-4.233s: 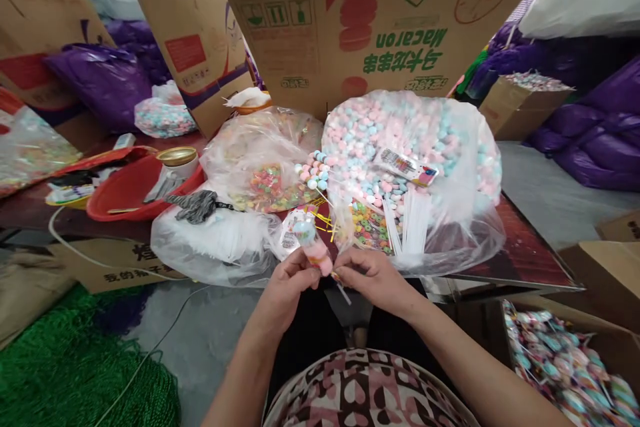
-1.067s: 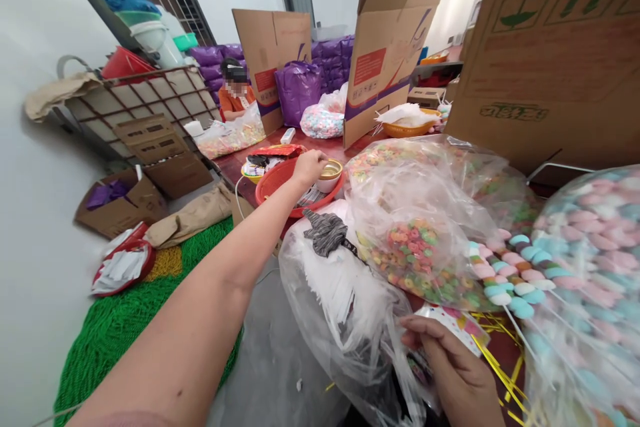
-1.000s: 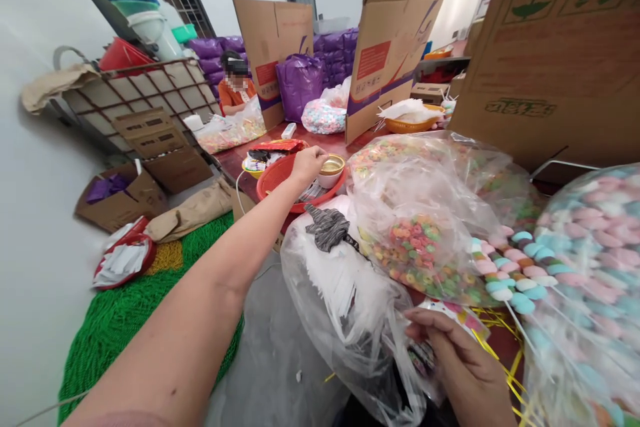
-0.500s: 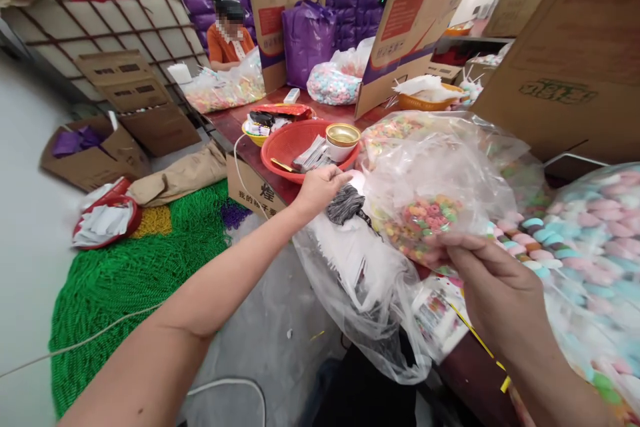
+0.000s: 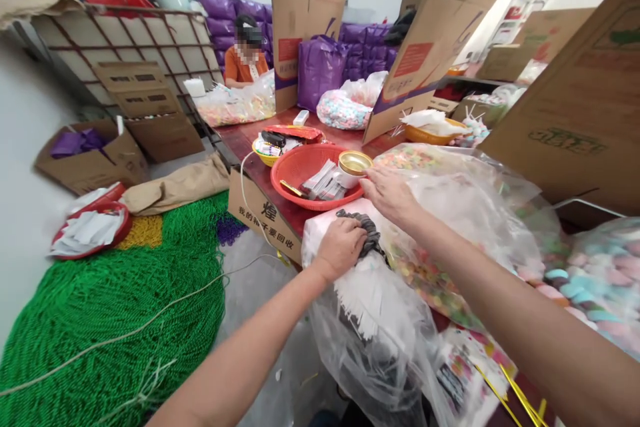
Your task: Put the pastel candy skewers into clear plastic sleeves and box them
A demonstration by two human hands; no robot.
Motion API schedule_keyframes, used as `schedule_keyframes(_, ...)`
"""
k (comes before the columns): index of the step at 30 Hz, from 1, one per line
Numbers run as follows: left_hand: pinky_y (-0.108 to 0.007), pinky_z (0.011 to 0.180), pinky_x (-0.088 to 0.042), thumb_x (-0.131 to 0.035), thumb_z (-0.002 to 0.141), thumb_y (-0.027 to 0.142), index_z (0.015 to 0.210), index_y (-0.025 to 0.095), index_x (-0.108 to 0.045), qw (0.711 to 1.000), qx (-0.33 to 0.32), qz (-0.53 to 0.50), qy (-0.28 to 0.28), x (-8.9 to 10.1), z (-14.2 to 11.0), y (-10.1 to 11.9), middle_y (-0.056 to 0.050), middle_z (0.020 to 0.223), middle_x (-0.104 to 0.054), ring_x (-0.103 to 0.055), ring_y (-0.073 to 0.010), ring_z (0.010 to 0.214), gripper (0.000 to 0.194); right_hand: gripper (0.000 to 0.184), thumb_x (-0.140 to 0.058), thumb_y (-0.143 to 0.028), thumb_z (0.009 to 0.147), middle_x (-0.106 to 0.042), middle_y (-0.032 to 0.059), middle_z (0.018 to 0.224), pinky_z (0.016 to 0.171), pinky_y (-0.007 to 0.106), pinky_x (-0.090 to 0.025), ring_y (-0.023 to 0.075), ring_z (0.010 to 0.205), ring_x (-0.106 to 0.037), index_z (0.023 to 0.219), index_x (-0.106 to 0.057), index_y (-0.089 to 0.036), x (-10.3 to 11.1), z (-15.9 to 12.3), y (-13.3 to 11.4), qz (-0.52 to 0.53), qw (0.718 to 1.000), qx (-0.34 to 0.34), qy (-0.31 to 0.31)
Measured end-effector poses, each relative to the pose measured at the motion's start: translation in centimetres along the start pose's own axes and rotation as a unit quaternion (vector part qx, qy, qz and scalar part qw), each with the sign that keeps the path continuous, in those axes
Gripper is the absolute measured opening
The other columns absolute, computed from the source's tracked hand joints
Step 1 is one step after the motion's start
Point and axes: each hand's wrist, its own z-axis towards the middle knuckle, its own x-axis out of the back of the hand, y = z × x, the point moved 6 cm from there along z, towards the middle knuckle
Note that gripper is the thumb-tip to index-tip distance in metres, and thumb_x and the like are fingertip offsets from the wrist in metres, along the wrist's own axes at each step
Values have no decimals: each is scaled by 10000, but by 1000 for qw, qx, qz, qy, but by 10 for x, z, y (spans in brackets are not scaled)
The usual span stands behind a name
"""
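Both mid-frame, our left hand (image 5: pixel 341 245), curled on the cloth (image 5: pixel 370 235), should grip lightly, our loosely open, seemingly empty right hand (image 5: pixel 393 197) clear of the tub (image 5: pixel 355 162).

red basket (image 5: pixel 294 172) open above, cup (image 5: pixel 355 163) blocking — right

The left hand (image 5: pixel 341 250) covers part of the dark grey cloth (image 5: pixel 371 232), so its grip cannot be made out; the right forearm hides part of the clear bag (image 5: pixel 470 213) behind it. The right edge cuts off the bag of pink and blue pieces (image 5: pixel 607 280), the left and bottom edges the green strands (image 5: pixel 110 320). Print on the packet (image 5: pixel 457 373) is too blurred to read
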Motion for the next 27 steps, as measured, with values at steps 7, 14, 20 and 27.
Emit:
schedule_keyframes(7, -371, 861, -503, -507, 939, 244, 872, 205, -694, 1000, -10, -2, 8, 4, -3, 1, -61, 934, -720, -633, -189, 880, 203, 452, -349, -436, 1004, -633, 158, 1314, 1062, 529, -332, 315, 1262, -509, 1254, -623, -177, -42, 58, 26, -83, 994, -43, -61)
schedule_keyframes(14, -366, 817, -495, -469, 952, 237, 789, 215, -679, 999, -13, 20, -23, -3, -5, 1, -55, 833, -700, -619, -178, 811, 267, 439, -400, -505, 979, -731, 117, 1106, 1094, 632, -185, 338, 1251, -504, 1070, -738, -240, -51, 85, 29, -116, 988, -16, -103)
schedule_keyframes(20, -360, 806, -482, -463, 960, 257, 787, 198, -670, 999, -13, 21, -25, -4, -4, 0, -60, 843, -696, -599, -184, 831, 276, 374, -575, -497, 894, -751, 151, 983, 1108, 588, -175, 323, 1062, -631, 875, -767, -177, -52, 87, 21, -129, 986, -12, -106)
schedule_keyframes(27, -372, 830, -485, -467, 955, 246, 808, 216, -689, 999, 1, 28, -43, -7, -4, -2, -59, 859, -691, -615, -185, 840, 268, 332, -611, -324, 873, -717, 119, 1149, 962, 442, -435, 269, 1033, -651, 1167, -704, -199, -21, 76, 23, -51, 996, -50, -53)
